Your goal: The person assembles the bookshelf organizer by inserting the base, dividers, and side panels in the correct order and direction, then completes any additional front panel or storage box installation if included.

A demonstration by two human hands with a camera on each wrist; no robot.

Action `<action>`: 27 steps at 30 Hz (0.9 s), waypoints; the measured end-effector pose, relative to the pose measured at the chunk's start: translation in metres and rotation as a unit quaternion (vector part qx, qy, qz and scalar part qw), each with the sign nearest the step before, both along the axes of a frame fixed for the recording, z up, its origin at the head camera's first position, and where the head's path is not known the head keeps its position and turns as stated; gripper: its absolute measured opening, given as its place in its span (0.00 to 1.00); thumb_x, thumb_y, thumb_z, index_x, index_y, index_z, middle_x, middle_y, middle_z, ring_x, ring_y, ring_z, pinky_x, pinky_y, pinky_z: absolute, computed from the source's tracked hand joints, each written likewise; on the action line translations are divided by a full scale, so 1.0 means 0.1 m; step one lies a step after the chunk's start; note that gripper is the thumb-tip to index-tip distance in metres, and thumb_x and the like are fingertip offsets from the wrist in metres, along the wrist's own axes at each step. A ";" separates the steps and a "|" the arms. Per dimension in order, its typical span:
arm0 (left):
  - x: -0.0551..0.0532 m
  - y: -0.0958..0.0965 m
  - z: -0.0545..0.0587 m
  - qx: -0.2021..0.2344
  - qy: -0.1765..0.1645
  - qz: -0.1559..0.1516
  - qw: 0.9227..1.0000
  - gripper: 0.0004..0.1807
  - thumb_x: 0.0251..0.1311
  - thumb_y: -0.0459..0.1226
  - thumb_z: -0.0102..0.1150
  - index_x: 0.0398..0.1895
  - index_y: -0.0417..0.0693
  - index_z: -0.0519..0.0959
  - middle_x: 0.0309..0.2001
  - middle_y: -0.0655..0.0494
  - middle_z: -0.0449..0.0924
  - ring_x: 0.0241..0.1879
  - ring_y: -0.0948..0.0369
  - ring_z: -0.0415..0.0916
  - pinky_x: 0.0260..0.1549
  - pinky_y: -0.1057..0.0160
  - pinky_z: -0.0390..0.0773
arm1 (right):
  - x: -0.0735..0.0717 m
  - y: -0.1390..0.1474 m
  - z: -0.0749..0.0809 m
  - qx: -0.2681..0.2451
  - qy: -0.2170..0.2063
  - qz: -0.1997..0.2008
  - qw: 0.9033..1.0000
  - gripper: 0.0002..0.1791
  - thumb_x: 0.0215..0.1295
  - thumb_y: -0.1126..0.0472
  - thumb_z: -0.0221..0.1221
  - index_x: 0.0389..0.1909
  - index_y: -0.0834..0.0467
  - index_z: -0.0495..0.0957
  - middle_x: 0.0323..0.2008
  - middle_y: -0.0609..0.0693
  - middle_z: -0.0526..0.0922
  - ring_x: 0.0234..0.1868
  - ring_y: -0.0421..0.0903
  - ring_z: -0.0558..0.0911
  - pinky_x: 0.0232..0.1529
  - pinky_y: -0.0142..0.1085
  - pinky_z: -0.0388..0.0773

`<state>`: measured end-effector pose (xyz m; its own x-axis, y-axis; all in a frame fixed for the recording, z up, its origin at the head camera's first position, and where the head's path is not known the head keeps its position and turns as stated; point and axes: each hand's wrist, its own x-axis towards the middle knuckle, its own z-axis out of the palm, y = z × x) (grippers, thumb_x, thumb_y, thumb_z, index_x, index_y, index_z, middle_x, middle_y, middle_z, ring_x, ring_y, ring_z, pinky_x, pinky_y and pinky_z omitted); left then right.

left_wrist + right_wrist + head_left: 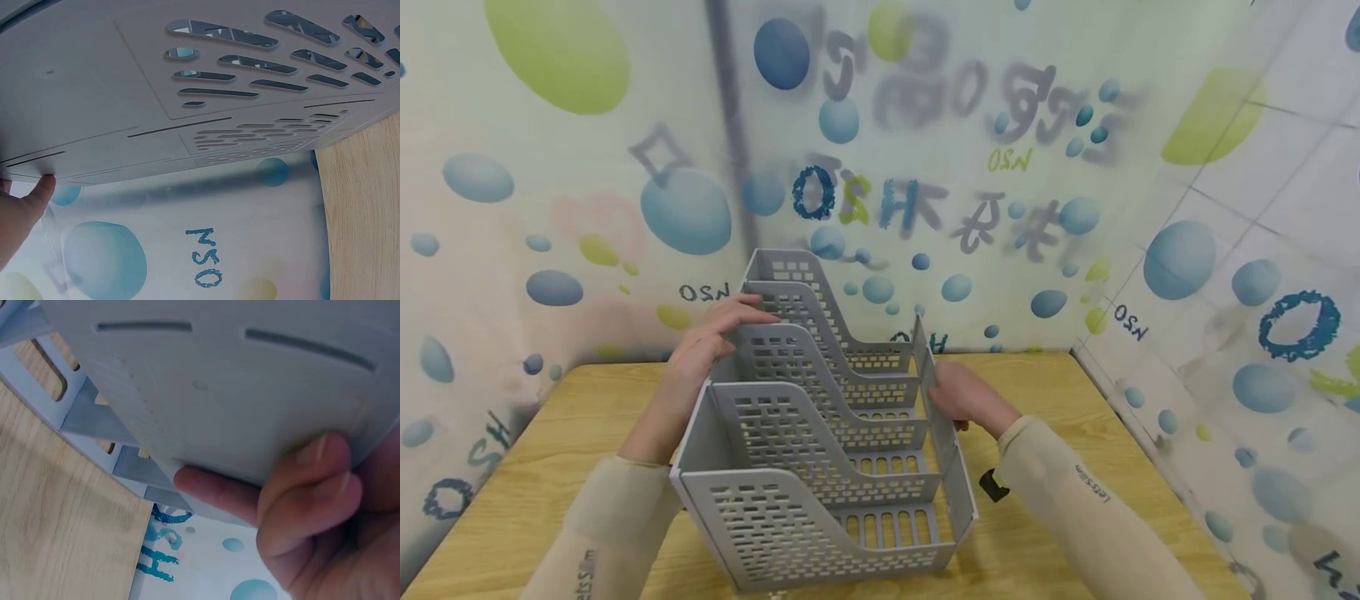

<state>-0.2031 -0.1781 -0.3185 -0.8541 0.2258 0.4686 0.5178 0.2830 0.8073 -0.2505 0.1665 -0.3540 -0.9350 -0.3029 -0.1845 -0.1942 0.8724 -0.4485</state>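
Note:
A grey plastic file rack (827,525) with several perforated dividers stands on the wooden table, its tall side to the left. My left hand (703,350) grips the top edge of the tall back wall (75,81), fingers over the edge and one digit against the outer face. At the low side, my right hand (962,392) holds the long front panel (943,433). One finger (215,490) lies along the panel's outer face, with other fingers bent beside it; the thumb is hidden. Narrow gaps show between this panel and the divider ends at the far part.
The wooden table (1037,383) extends around the rack. A small black object (994,485) is by the right sleeve. Behind the table and along both sides hangs a pale curtain (880,150) with blue and green dots.

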 end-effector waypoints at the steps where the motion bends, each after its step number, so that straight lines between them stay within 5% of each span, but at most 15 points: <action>1: 0.00 0.00 0.00 0.003 -0.004 -0.001 1.000 0.28 0.61 0.30 0.35 0.58 0.44 0.82 0.75 0.56 0.64 0.77 0.55 0.53 0.66 0.40 0.52 | 0.01 -0.02 0.00 0.004 0.005 -0.001 1.000 0.16 0.75 0.71 0.46 0.27 0.66 0.76 0.09 0.52 0.73 0.07 0.41 0.70 0.11 0.32 0.69; 9: -0.01 0.00 0.01 0.015 -0.021 -0.005 1.000 0.29 0.60 0.29 0.35 0.59 0.45 0.81 0.75 0.58 0.63 0.78 0.56 0.52 0.65 0.46 0.54 | 0.06 -0.13 -0.04 0.019 0.021 -0.020 0.999 0.16 0.69 0.75 0.50 0.20 0.63 0.74 0.09 0.49 0.69 0.08 0.41 0.68 0.10 0.29 0.65; 17: 0.00 0.00 0.01 0.014 -0.022 -0.005 1.000 0.28 0.62 0.30 0.35 0.59 0.44 0.81 0.75 0.57 0.63 0.77 0.55 0.53 0.63 0.47 0.55 | 0.08 -0.15 -0.18 0.037 0.044 -0.008 0.998 0.13 0.69 0.75 0.51 0.24 0.62 0.70 0.15 0.47 0.63 0.14 0.41 0.64 0.15 0.30 0.61; 20: 0.00 0.00 0.02 0.011 -0.022 -0.001 1.000 0.28 0.62 0.30 0.34 0.59 0.43 0.81 0.75 0.55 0.63 0.77 0.55 0.53 0.61 0.49 0.56 | 0.08 -0.16 -0.28 0.055 0.039 -0.005 0.998 0.05 0.70 0.74 0.52 0.41 0.74 0.74 0.20 0.50 0.67 0.17 0.43 0.66 0.15 0.31 0.63; 24: -0.01 0.01 0.01 0.006 -0.014 -0.001 1.000 0.29 0.61 0.29 0.33 0.59 0.42 0.81 0.75 0.54 0.63 0.76 0.55 0.54 0.58 0.56 0.56 | 0.09 -0.16 -0.37 0.056 0.024 -0.017 0.998 0.22 0.75 0.70 0.48 0.62 0.83 0.63 0.24 0.54 0.71 0.19 0.45 0.70 0.17 0.33 0.66; 27: -0.03 0.02 0.00 0.002 0.000 -0.002 1.000 0.30 0.60 0.28 0.33 0.59 0.42 0.81 0.74 0.52 0.65 0.76 0.54 0.55 0.58 0.58 0.57 | 0.09 -0.14 -0.40 0.041 0.013 -0.027 0.999 0.23 0.80 0.61 0.48 0.60 0.80 0.64 0.26 0.58 0.75 0.20 0.52 0.77 0.20 0.39 0.74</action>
<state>-0.2058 -0.1761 -0.3189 -0.8526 0.2279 0.4702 0.5198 0.2779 0.8078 -0.2412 0.1530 -0.3936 -0.9543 -0.2362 -0.1828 -0.1558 0.9158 -0.3701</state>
